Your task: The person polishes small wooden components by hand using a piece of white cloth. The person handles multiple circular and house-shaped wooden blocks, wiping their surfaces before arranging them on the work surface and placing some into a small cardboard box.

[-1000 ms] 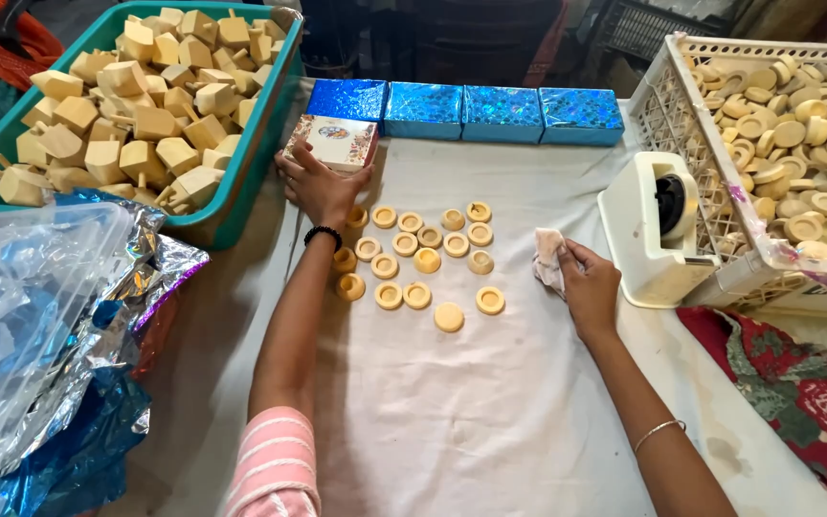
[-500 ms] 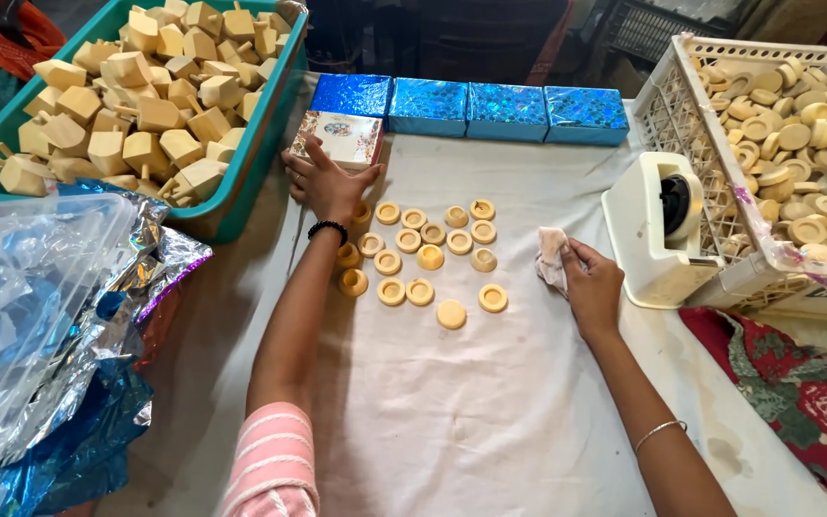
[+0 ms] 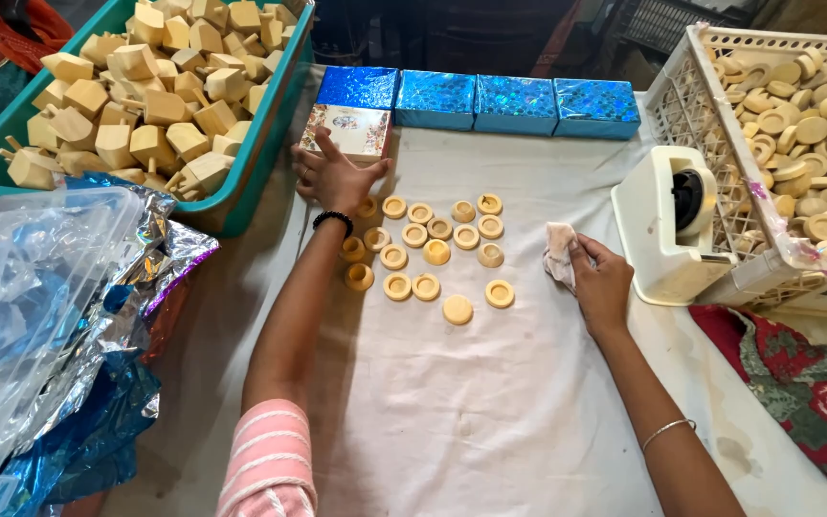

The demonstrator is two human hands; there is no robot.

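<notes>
Reaching toward twelve o'clock, the left hand (image 3: 332, 177) lies open-fingered against a patterned box (image 3: 348, 131) — gripping nothing; the right hand (image 3: 603, 282) clutches a crumpled cloth (image 3: 558, 263) at three o'clock of the wooden discs (image 3: 437, 251).

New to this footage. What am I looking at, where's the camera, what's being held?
One view, from a camera on a person's head, looking down at their bare hands over a cloth-covered table. The left hand reaches to a patterned box. The right hand grips a small cloth. Between them lie round wooden caps. Behind: four shiny blue boxes. Left: a green tub of wooden blocks and foil wrap. Right: a tape dispenser and a white crate of caps.
</notes>
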